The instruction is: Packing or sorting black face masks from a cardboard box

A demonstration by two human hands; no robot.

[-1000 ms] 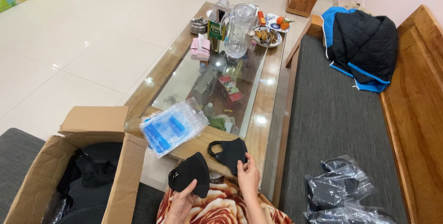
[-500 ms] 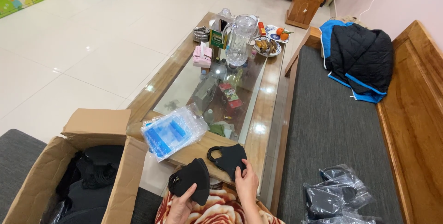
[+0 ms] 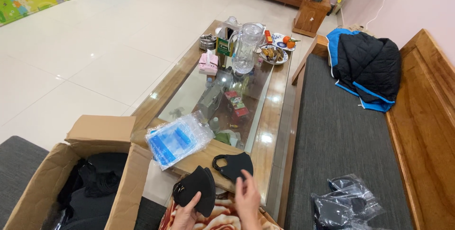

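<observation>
1. The left hand (image 3: pixel 186 215) sits at the bottom edge of the head view, fingers closed around a folded black fabric face mask (image 3: pixel 195 196), which it holds upright just in front of the near end of the worktop.
2. The right hand (image 3: pixel 247 200) is just beside it, fingers loosely spread and gripping nothing; its fingertips (image 3: pixel 242 179) reach the lower edge of a second black fabric face mask (image 3: pixel 233 165), though whether they actually touch it cannot be told.
3. That second mask lies flat on the wooden rim of the long glass-topped wooden worktop (image 3: pixel 269 130), at its near end.
4. Left of that mask, a clear plastic bag with pale blue contents (image 3: pixel 177 138) rests on the same near corner, overhanging the edge.
5. Below and left of the bag stands an open brown cardboard box (image 3: pixel 124 188) on the floor, with dark cloth items inside.
6. At the far end of the worktop stand a clear glass pitcher (image 3: pixel 246 48), a pink tissue box (image 3: pixel 208 62) and a small plate of snacks (image 3: pixel 274 54).
7. To the right runs a grey cushioned wooden bench (image 3: pixel 341 135); clear bags of dark masks (image 3: pixel 348 204) lie on its near part, and a black and blue quilted jacket (image 3: pixel 367 66) lies at its far end.
</observation>
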